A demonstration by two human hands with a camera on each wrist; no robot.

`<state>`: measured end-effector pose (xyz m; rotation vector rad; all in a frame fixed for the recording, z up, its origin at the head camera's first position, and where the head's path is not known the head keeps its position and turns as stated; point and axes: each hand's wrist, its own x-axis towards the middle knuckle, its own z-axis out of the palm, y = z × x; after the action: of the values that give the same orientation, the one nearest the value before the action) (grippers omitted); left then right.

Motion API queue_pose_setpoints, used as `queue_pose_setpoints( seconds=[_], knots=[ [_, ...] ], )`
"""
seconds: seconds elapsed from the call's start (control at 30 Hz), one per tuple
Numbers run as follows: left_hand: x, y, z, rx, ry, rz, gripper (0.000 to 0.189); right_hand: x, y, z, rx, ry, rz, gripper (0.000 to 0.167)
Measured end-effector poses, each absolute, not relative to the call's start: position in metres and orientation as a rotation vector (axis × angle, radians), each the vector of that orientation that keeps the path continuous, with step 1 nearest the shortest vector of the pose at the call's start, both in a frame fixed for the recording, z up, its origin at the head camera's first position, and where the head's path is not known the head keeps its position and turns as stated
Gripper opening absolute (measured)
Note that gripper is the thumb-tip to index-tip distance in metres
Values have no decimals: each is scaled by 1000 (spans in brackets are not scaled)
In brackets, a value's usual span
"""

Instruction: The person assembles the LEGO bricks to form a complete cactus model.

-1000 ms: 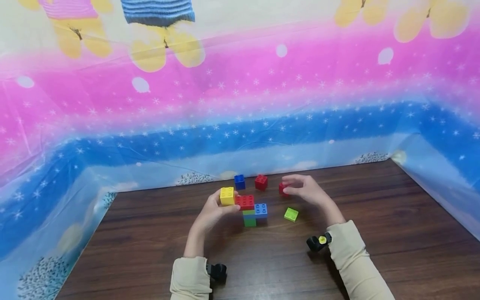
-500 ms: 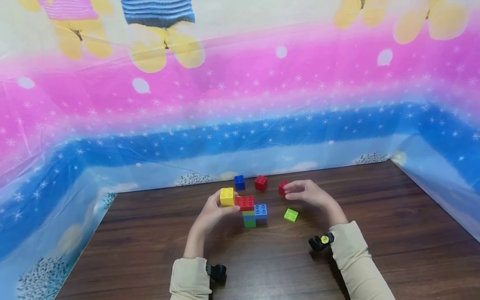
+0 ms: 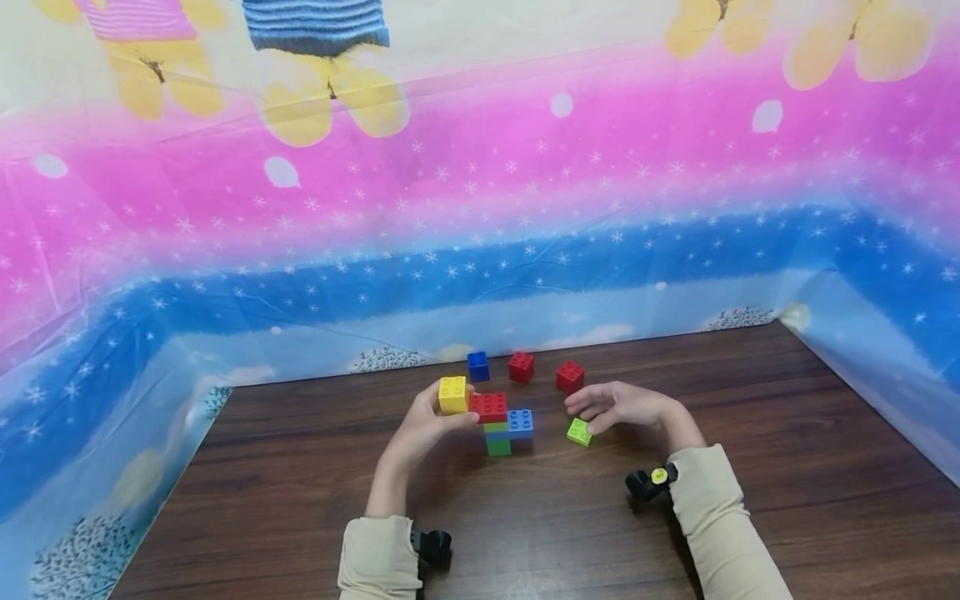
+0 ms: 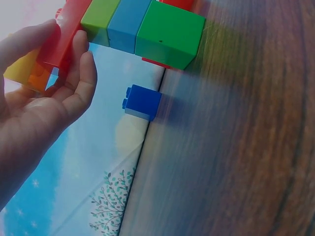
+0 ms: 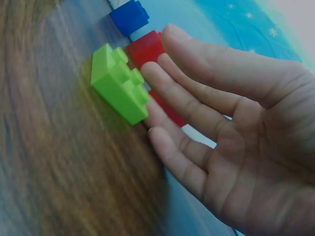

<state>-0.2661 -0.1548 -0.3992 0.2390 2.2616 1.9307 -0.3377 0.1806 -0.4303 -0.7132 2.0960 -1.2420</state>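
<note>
My left hand (image 3: 422, 427) grips a stack of toy building bricks by its long red brick (image 3: 489, 407), fingers behind and thumb in front. A yellow brick (image 3: 452, 396) sits at the stack's left end. Under the red lie a lime brick (image 4: 101, 22), a light blue brick (image 3: 520, 422) jutting right, and a green brick (image 3: 498, 447) lowest. My right hand (image 3: 637, 406) hovers with parted, gently bent fingers round a flat lime brick (image 5: 118, 83) on the table. In the right wrist view nothing is between its thumb and fingers.
Along the table's back stand a dark blue brick (image 3: 477, 367), a red brick (image 3: 521, 367) and another red brick (image 3: 570, 377) just beyond my right fingers. A patterned cloth (image 3: 480, 275) rises behind the wooden table (image 3: 525, 533).
My right hand has left the right-hand red brick and come nearer, down to the flat lime brick. That red brick now stands in full view. My left hand stays on the stack.
</note>
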Motion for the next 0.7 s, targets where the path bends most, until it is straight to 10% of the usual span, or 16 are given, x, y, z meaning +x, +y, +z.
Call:
queue_pose_setpoints(
  seconds=[0.7],
  knots=[
    [-266,-154,-399,237,2260,1931,51,-339,181,-445,-910,2248,-1067,57]
  ],
)
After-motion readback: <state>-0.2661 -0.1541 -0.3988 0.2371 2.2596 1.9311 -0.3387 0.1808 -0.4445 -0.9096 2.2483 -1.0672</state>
